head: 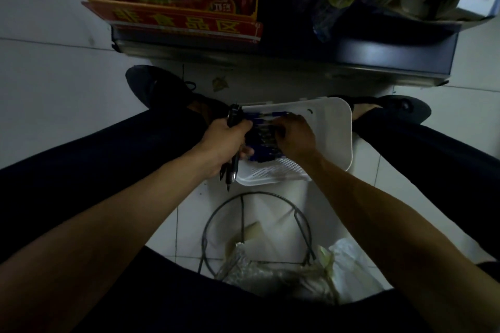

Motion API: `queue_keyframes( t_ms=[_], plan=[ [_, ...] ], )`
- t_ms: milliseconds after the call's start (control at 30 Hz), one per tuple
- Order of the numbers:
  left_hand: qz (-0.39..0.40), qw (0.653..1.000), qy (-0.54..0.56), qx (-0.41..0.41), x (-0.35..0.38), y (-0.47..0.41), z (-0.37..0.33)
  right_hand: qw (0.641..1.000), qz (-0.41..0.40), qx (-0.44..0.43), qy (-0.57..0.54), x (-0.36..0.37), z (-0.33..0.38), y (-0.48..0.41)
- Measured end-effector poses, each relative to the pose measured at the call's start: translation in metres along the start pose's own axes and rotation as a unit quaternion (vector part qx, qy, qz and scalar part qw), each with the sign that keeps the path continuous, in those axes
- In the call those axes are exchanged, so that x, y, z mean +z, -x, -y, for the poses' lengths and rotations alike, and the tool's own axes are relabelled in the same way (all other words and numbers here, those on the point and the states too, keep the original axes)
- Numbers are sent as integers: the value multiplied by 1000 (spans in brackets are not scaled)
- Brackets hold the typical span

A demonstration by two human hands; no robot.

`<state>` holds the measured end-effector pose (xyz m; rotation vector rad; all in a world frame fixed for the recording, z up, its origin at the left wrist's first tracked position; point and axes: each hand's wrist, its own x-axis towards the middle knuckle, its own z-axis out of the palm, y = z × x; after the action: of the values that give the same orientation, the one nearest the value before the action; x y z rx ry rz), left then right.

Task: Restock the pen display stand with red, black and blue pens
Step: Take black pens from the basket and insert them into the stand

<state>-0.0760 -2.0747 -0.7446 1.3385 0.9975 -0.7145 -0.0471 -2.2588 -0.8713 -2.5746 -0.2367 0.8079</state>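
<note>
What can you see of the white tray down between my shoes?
The white tray looks like plastic, with rounded corners, a raised rim and a slotted bottom showing at its near end. It lies on the light tiled floor between the shoes. Blue pens lie in a row in its left part. The right hand reaches in onto them; whether it grips one is unclear. The left hand, holding a bundle of dark pens, is at its left edge.

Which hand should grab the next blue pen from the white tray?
Right hand: its fingers are on the blue pens in the white tray. Left hand is full, gripping dark pens.
</note>
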Motion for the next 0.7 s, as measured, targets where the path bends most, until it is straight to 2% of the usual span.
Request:
queue_keyframes(
  t_ms=[100, 167, 333, 500, 700],
  plan=[
    [40, 997, 54, -40, 1, 2, -2, 991, 89, 20, 95, 12, -6, -5],
    [53, 995, 65, -49, 3, 4, -3, 989, 97, 30, 104, 20, -7, -4],
    [25, 999, -31, -16, 0, 1, 0, 979, 123, 48, 154, 26, -7, 0],
    [10, 1000, -15, -19, -3, -1, -1, 974, 155, 60, 151, 21, -10, -1],
    [23, 999, -22, -16, -2, -2, 0, 965, 233, 18, 118, 10, -13, -5]
  ],
)
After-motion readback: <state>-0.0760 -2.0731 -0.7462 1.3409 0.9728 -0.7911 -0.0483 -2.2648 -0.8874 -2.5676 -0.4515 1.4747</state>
